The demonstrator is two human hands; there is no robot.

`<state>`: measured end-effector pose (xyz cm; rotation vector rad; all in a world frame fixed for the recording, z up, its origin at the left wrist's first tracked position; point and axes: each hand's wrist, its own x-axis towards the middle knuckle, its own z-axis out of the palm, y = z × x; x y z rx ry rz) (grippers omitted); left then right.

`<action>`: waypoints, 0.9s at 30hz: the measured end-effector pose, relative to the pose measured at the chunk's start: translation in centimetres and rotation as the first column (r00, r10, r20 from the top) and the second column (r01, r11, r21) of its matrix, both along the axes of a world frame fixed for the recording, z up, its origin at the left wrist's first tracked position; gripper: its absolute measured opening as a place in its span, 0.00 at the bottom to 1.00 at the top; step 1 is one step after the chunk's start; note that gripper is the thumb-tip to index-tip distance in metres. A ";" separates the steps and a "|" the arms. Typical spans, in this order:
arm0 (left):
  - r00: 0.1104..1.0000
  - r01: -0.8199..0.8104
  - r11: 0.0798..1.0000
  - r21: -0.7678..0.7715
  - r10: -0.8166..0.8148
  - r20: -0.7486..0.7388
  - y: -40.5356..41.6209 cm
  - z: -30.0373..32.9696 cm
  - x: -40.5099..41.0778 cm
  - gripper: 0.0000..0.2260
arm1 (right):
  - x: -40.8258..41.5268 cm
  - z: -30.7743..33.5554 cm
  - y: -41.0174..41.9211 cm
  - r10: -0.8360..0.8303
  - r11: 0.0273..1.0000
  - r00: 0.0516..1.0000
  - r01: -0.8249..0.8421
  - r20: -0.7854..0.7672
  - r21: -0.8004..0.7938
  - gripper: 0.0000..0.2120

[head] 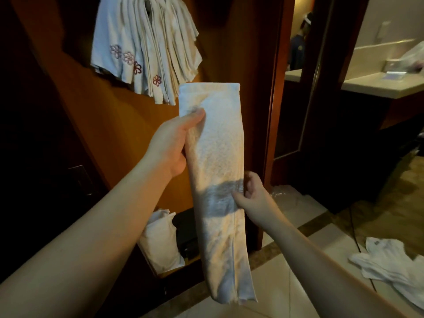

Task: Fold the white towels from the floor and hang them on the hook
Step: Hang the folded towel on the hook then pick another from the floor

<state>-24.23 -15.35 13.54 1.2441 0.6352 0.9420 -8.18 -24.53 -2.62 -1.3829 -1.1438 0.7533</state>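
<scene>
Person's got a white towel point(218, 171) folded lengthwise into a long narrow strip, held up in mid-air in front of the wood closet panel point(128, 125). Left hand point(171, 145) grips it near the top: thumb curled over the front face, rest of the fingers wrapped behind, so they're hidden. Right hand point(251, 196) pinches the strip's right edge approx. halfway down, thumb & fingertips closed on the fabric. Bottom end hangs free, tilted a bit to the right, above the tile floor point(298, 267).

Up top, a bunch of folded towels point(142, 49) w/ red flower embroidery already hangs against the panel; can't see the hook itself. More crumpled white towels point(394, 262) lie on the floor at right. Low down, behind the strip, a white bag point(160, 239) sits in the closet.
</scene>
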 end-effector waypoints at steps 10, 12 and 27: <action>1.000 -0.004 0.998 0.063 0.003 0.020 0.0 1.9 0.2 0.12 | -2.5 0.1 0.3 -0.291 0.926 0.951 0.254 0.102 0.278 0.15; 1.000 0.003 0.997 0.075 -0.004 0.019 0.0 2.0 0.2 0.13 | -2.5 0.3 0.5 -0.250 0.949 0.966 0.231 0.067 0.215 0.16; 0.989 -0.001 0.982 0.191 -0.028 0.146 0.9 2.2 -1.1 0.09 | -3.6 1.5 0.1 -0.304 0.931 0.951 0.310 -0.060 0.193 0.02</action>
